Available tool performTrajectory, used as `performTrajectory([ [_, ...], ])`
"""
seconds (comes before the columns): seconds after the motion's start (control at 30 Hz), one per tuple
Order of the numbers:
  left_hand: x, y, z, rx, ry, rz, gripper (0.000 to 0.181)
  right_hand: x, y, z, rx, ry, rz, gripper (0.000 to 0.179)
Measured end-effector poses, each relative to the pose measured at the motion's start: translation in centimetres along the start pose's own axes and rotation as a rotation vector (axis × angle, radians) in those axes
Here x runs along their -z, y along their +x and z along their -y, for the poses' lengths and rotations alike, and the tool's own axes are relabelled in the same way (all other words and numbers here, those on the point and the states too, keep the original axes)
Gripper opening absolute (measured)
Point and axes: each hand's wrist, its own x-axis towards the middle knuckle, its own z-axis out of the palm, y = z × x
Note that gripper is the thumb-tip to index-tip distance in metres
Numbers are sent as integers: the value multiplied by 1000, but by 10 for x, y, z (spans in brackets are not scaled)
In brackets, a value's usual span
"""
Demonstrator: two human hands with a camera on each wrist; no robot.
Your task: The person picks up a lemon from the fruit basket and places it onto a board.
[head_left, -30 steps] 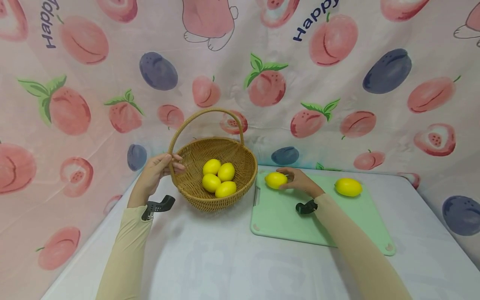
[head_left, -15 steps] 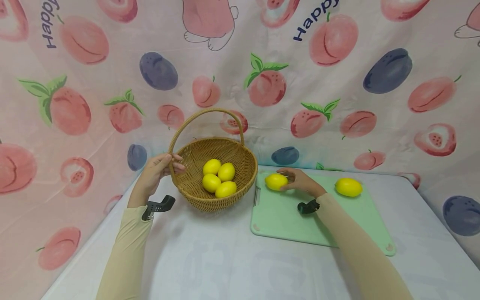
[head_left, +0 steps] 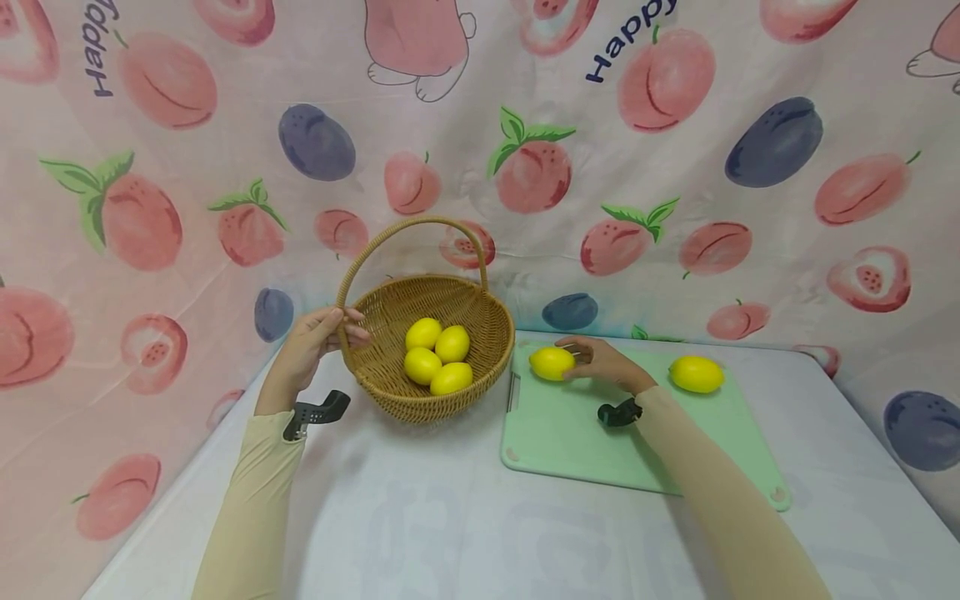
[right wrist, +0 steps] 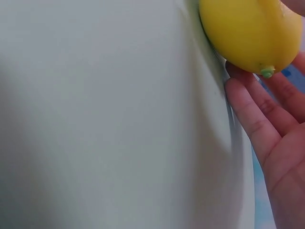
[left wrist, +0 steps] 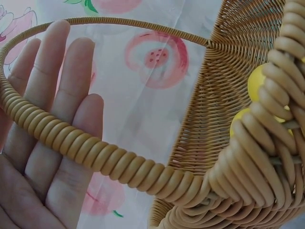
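My left hand (head_left: 307, 346) holds the upright handle (head_left: 415, 222) of a round wicker basket (head_left: 498, 333) at its left side. In the left wrist view, the handle (left wrist: 124, 164) crosses in front of the long, nearly straight fingers (left wrist: 74, 78). Several yellow lemons (head_left: 438, 358) lie grouped inside the basket. Over the green cutting board (head_left: 570, 446), my right hand (head_left: 603, 367) straddles one lemon (head_left: 551, 363) near the board's far left corner, thumb in front and fingers behind. The right wrist view shows straight fingers (right wrist: 252, 112) beside that lemon (right wrist: 250, 36), with its green tip visible.
Another lemon (head_left: 697, 374) lies at the far right of the board, beyond the right wrist. The board stands close to the basket's right side. White cloth (head_left: 420, 517) covers the table. A fruit-printed curtain (head_left: 480, 150) rises behind the basket and board.
My right hand and wrist have shifted slightly right, and the lemon beside it sits a touch nearer the viewer. The left hand and basket have stayed in place.
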Motion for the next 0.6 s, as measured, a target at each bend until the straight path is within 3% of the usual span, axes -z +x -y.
performTrajectory([
  [0.6,1,0,1,-1,-8,0,32,-4,7,0,-1,3,-33,60],
])
